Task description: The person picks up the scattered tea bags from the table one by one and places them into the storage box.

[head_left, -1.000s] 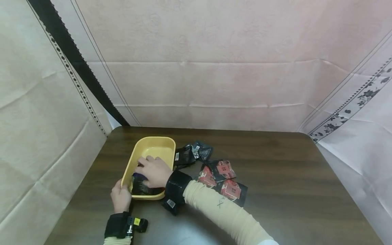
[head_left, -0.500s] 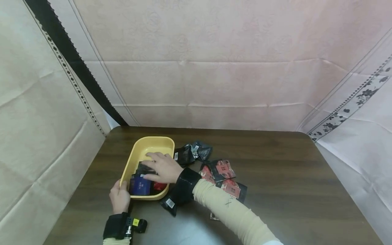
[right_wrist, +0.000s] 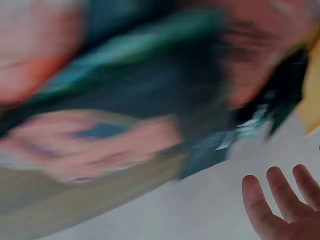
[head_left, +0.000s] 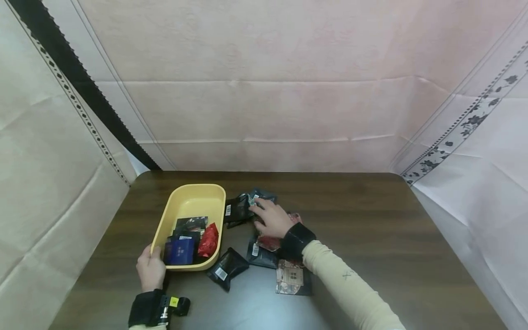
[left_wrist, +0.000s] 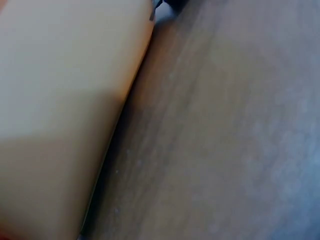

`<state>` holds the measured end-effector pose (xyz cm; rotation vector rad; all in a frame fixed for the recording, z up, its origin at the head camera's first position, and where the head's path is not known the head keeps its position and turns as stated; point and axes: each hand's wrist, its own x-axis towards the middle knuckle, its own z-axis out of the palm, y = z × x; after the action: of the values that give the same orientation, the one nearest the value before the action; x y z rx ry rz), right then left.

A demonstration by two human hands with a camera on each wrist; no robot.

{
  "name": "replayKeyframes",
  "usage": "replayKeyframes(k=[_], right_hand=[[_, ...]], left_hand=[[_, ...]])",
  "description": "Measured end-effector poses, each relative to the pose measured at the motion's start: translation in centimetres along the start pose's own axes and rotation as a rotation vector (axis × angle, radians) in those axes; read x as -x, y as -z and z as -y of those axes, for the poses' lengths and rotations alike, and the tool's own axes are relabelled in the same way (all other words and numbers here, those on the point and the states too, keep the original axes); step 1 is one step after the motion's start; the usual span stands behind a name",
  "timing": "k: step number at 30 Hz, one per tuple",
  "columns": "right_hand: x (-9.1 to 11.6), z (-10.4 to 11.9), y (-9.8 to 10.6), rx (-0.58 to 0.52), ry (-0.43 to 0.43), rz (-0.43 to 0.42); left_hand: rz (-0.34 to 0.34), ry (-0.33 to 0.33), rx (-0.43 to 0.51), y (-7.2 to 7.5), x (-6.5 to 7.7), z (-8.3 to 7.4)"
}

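Observation:
My left hand (head_left: 151,270) grips the near-left rim of a yellow plastic tray (head_left: 198,201). Inside the tray lie a blue packet (head_left: 181,251), a crumpled red packet (head_left: 208,239) and some black packets (head_left: 192,223). Over the pile to the right of the tray is my right hand (head_left: 272,219), fingers spread and nothing held. Its fingertips overlap a dark packet (head_left: 264,195) at the back of the pile. In the right wrist view, several fingers (right_wrist: 281,200) extend near blurred packets. The left wrist view shows mostly the tray's outer wall (left_wrist: 60,115).
Black packets (head_left: 237,210) lie against the tray's right side, and one (head_left: 228,268) sits by its near-right corner. Farther right are another dark packet (head_left: 261,256) and one printed with a house (head_left: 290,277). The brown table (head_left: 371,238) extends right, with a cloth-covered wall (head_left: 264,110) behind.
My right hand has left the tray and moved right to the loose packets. The blue and red packets in the tray are now uncovered. My left hand stays at the rim.

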<state>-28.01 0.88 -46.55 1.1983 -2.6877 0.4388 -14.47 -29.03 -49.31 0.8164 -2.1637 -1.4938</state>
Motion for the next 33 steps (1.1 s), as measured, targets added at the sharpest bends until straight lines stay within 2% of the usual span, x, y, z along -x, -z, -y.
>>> replayKeyframes(k=[3,9,12,16,22,24,26,31,33], right_hand=[[1.8,-1.8,0.2,0.007,-0.044,0.033],[4.8,-4.2,0.6,0.018,-0.162,0.244],[5.4,-4.5,0.5,0.014,-0.188,0.302],[5.3,-4.4,0.1,0.066,-0.199,0.301],[5.0,-4.6,-0.5,0.183,-0.166,0.212],[5.0,-4.7,-0.5,0.169,-0.166,0.204],[5.0,-4.8,-0.4,0.108,-0.18,0.212],[5.0,-5.0,0.2,-0.056,-0.216,0.312],[5.1,-5.1,0.3,-0.073,-0.212,0.356]], left_hand=[[0.009,0.004,-0.005,0.1,0.1,-0.1],[0.028,0.017,0.002,0.3,0.1,-0.2],[0.032,0.013,0.002,0.4,0.0,-0.2],[0.035,-0.007,-0.002,0.6,0.1,-0.2],[0.032,-0.006,0.011,0.4,0.2,-0.2],[0.033,0.009,0.017,0.4,0.2,-0.3],[0.033,0.021,0.016,0.4,0.2,-0.4],[0.032,0.025,0.018,0.4,0.2,-0.5],[0.033,0.027,0.018,0.4,0.2,-0.5]])
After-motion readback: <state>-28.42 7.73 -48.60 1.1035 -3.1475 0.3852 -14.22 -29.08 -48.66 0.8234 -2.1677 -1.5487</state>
